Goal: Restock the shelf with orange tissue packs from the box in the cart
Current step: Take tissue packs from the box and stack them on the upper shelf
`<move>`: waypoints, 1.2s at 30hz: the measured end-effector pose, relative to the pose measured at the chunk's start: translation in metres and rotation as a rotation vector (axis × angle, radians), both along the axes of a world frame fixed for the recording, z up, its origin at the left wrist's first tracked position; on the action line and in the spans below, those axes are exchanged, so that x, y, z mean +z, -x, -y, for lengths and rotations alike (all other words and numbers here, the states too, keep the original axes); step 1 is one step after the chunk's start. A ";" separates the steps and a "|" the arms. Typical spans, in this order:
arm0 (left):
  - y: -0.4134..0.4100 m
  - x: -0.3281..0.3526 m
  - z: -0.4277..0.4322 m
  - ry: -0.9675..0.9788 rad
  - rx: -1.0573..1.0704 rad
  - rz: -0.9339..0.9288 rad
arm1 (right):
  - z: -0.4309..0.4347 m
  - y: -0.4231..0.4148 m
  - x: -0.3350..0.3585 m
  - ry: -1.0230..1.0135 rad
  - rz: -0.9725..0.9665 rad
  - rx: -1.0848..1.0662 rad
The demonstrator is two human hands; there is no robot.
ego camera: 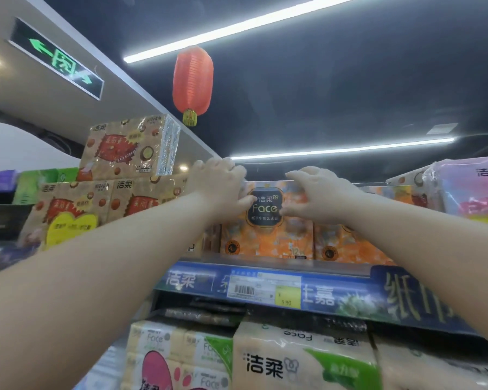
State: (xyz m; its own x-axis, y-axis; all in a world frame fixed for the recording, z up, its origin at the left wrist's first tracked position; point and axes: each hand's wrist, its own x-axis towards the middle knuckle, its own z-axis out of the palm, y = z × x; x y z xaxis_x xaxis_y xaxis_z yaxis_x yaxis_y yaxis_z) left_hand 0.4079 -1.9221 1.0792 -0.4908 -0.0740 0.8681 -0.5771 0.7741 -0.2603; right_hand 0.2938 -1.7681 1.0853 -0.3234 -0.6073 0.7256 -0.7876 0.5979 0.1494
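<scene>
Head view: raised left hand and right hand clutch the orange tissue pack.

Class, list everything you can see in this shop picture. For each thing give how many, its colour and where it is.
top orange tissue pack: one, orange, on the packs below, top shelf
lower orange tissue packs: two seen, orange, top shelf centre
brown tissue packs: at least three, brown with red labels, stacked at left
cream-and-green tissue packs: several, lower shelf
pink pack: one, far right
shelf edge strip: one, blue, under the orange packs
price tag: one, white and yellow, on the strip
lantern: one, red, hanging overhead
exit sign: one, green, upper left
light strips: two, white, ceiling
left hand: grips the top pack's left
right hand: grips its right
</scene>
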 end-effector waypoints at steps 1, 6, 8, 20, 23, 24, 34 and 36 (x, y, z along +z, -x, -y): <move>-0.002 -0.006 -0.004 -0.015 0.010 0.025 | -0.003 -0.002 -0.002 -0.001 -0.001 0.011; -0.019 -0.025 -0.021 -0.098 0.017 0.103 | -0.027 -0.021 -0.016 -0.040 0.040 0.009; -0.028 -0.034 -0.028 -0.127 -0.017 0.106 | -0.041 -0.033 -0.022 -0.060 0.051 -0.020; -0.120 -0.131 -0.067 -0.292 -0.220 0.317 | -0.109 -0.145 -0.115 -0.116 0.261 -0.240; -0.137 -0.164 -0.088 -0.328 -0.277 0.370 | -0.132 -0.178 -0.146 -0.169 0.348 -0.311; -0.142 -0.173 -0.097 -0.337 -0.297 0.385 | -0.142 -0.188 -0.155 -0.182 0.372 -0.334; -0.163 -0.238 -0.243 -0.422 -0.621 0.582 | -0.306 -0.275 -0.213 -0.207 0.576 -0.567; -0.165 -0.249 -0.286 -0.423 -0.669 0.606 | -0.351 -0.288 -0.224 -0.192 0.603 -0.621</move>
State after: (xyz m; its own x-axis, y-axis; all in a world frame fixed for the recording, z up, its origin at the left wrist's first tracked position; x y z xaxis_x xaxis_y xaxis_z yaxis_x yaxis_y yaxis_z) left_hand 0.5729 -1.6362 0.8306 -0.8959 0.1347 0.4234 0.1514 0.9885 0.0058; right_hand 0.5814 -1.4174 0.8610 -0.9297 -0.2886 0.2288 -0.3062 0.9509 -0.0448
